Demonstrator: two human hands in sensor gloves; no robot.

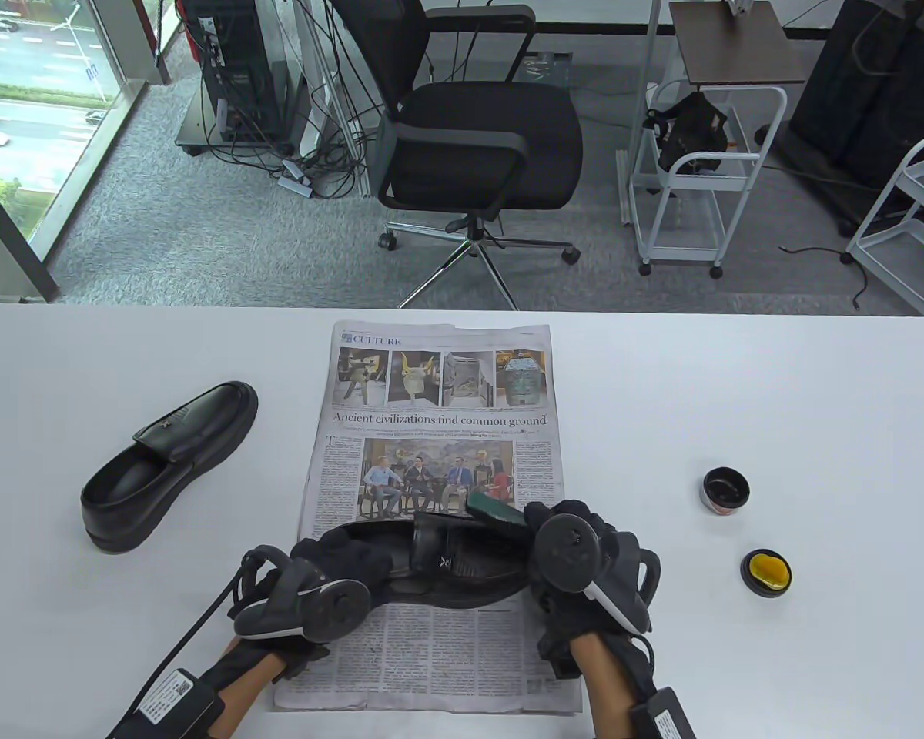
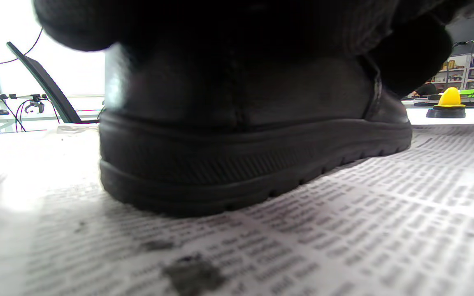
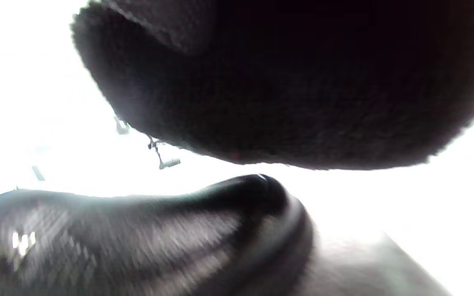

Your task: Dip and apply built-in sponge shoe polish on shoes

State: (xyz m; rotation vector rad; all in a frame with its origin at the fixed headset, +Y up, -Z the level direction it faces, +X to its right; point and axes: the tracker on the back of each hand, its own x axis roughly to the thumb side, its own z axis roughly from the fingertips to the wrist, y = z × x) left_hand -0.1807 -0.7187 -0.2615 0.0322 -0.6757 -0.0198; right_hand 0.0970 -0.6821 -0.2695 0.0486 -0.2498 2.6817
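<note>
A black leather loafer (image 1: 439,558) is lying on the spread newspaper sheet (image 1: 431,462) near the front of the white desk (image 1: 778,400). The left hand (image 1: 308,585) is gripping its heel end, steadying it. The right hand (image 1: 577,554) is closed around a dark green-topped brush or applicator (image 1: 495,512) and is holding it against the toe end; exactly what the tool is cannot be told.

A small open round tin of black polish (image 1: 725,490) is sitting to the right on the desk, and just nearer is a round black lid with a yellow sponge (image 1: 766,571), lying untouched. A second black leather loafer (image 1: 165,466) is resting on the desk to the left, off the paper.

Judging by this, work on the first shoe is under way, the sponge is not being used now, and the second shoe is waiting.
</note>
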